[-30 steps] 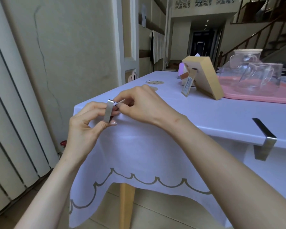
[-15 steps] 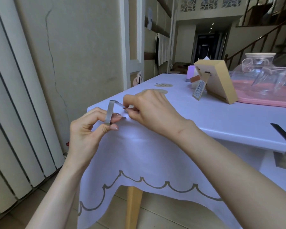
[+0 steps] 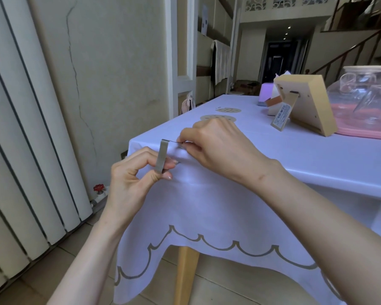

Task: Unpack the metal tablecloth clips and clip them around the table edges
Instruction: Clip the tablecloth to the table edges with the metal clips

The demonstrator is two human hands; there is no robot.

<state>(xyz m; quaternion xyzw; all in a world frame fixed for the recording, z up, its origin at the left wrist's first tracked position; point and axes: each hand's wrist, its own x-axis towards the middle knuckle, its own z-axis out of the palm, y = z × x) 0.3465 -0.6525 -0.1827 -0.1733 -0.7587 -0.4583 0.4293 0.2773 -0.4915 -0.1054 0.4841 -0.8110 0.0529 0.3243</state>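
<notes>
Clipping step under way: the left hand point(image 3: 130, 183) pinches the upright strip of a metal clip point(image 3: 162, 157) between thumb and curled fingers, right at the desk point(image 3: 186, 274) corner. The right hand point(image 3: 218, 148) nips the clip's top arm over the tablecloth point(image 3: 207, 205). The next move looks like a push inward until it bites the edge. There's open cloth behind, and a radiator point(image 3: 31, 150) near on the left.
</notes>
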